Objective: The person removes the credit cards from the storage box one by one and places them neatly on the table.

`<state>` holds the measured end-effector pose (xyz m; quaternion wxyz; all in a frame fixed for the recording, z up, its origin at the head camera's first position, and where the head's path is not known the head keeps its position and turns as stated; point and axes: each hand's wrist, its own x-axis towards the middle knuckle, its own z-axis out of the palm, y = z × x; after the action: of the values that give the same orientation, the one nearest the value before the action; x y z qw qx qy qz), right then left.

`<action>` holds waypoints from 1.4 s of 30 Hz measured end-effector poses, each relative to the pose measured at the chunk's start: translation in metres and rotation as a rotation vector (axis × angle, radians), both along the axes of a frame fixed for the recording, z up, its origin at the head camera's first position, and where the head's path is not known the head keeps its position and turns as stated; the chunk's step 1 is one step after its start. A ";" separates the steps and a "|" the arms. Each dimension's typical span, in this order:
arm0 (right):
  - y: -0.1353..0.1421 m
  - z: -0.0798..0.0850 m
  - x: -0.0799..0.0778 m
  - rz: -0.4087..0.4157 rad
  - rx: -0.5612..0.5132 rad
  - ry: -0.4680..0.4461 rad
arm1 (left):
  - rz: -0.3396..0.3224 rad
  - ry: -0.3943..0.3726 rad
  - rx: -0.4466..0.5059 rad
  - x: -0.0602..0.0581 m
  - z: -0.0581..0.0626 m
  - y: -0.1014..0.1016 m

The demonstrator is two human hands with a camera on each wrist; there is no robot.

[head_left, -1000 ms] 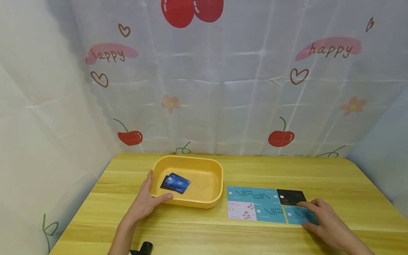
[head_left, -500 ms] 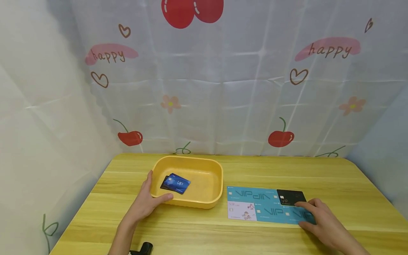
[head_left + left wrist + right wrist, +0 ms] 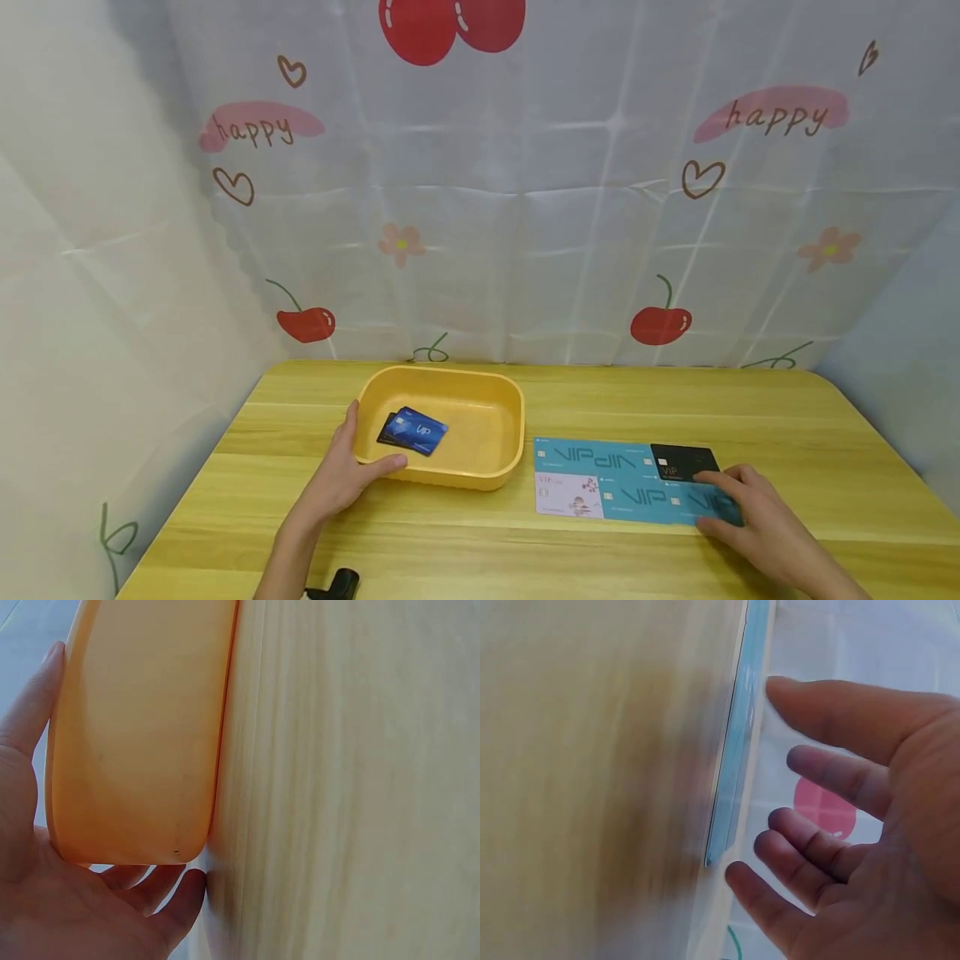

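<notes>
My left hand [image 3: 341,475] holds the near left corner of a yellow plastic basin [image 3: 480,433], thumb on the near rim and fingers along the left wall. In the basin, a blue VIP card [image 3: 423,431] overlaps a dark card [image 3: 386,433]. To the right, several cards lie flat in two adjoining rows. My right hand [image 3: 765,521] is at the right end of the lower row, its fingertips at a teal VIP card [image 3: 707,504] that it partly covers. Above that card lies a black VIP card [image 3: 681,463]. The right wrist view shows the fingers spread, with nothing gripped between them.
A pale pink VIP card [image 3: 567,497] is at the row's lower left, beside other teal cards [image 3: 592,455]. A black object [image 3: 345,582] sits at the near edge by my left forearm. White printed sheeting [image 3: 517,250] stands behind the wooden table [image 3: 465,542].
My right hand has moved slightly left. The lower right teal card has slid left with it, closing the gap to its neighbour. The left hand and basin have stayed put.
</notes>
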<state>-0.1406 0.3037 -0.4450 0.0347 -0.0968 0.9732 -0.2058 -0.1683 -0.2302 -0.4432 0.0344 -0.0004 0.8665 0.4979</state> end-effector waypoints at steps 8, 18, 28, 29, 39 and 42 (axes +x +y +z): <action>-0.012 0.009 0.010 0.001 -0.006 0.115 | 0.007 -0.006 -0.002 -0.001 0.001 0.001; -0.035 0.019 0.016 -0.003 -0.120 0.098 | 0.006 0.000 -0.010 0.001 0.003 0.000; -0.053 0.020 0.018 -0.032 -0.179 0.130 | 0.006 0.002 -0.024 0.002 0.004 -0.001; -0.056 0.020 0.017 -0.026 -0.195 0.141 | 0.008 0.002 -0.025 0.002 0.003 -0.001; -0.083 0.023 0.016 0.040 -0.280 0.212 | 0.000 0.009 -0.017 0.002 0.002 -0.001; -0.093 0.027 0.014 0.049 -0.292 0.228 | 0.001 0.005 -0.012 0.003 0.003 0.000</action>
<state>-0.1263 0.2109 -0.4178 -0.0851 -0.1469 0.9279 -0.3319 -0.1658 -0.2304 -0.4403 0.0320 0.0003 0.8697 0.4926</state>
